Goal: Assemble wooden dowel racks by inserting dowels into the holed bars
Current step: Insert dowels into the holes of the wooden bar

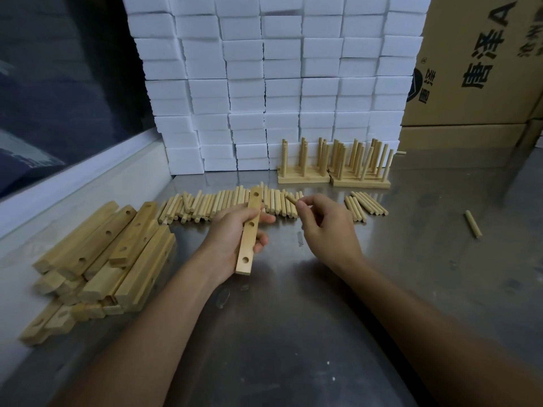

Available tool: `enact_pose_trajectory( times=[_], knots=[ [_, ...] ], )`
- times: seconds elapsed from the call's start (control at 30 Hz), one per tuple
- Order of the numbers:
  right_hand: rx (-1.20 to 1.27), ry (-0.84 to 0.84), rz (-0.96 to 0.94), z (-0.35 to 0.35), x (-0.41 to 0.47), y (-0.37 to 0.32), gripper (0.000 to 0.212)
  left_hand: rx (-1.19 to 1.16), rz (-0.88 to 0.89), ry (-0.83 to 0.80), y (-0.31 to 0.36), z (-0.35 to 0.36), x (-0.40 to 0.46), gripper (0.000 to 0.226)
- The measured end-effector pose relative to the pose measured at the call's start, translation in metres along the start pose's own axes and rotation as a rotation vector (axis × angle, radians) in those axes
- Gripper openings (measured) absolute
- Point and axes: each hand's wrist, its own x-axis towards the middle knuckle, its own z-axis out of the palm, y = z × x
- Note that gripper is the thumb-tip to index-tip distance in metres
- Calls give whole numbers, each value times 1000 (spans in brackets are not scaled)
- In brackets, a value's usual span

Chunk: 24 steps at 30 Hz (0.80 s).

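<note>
One holed bar [249, 230] in left hand [235, 230].

Bar in my left hand [232, 239]: one holed bar [249, 230], three holes showing.
Dowel in my right hand [326, 221]: one dowel [291, 198].
Spare bars [102, 254]: a heap, too overlapped to count.
Loose dowels in the row [229, 202]: dozens, uncountable.
Stray dowel [473, 228]: one.
Finished racks [335, 167]: several, exact count unclear.
Cardboard boxes [476, 63]: at least two.

Open steel tabletop [293, 333] near the person & to the right. Bar pile [100, 259] blocks left; dowel row [223, 204], finished racks [332, 168], foam-block wall [264, 83] block far side.
</note>
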Motion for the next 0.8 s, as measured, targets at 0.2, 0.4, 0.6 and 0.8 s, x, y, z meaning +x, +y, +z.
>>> enact_pose_trajectory(
  times=[0.2,0.4,0.6,0.8],
  knots=[
    [81,-3,-110,-1,-3,-7,7,478,158,28,-6,-2,3,21],
    [42,-22,-216,4,-4,-13,10,540,256,6,-5,-2,0,20],
    [-80,-19,-213,3,-5,-14,12,769,363,62,-8,5,-2,21],
    [-377,46,-329,2,-6,-20,9,1079,556,198,-12,6,-4,22]
  ],
)
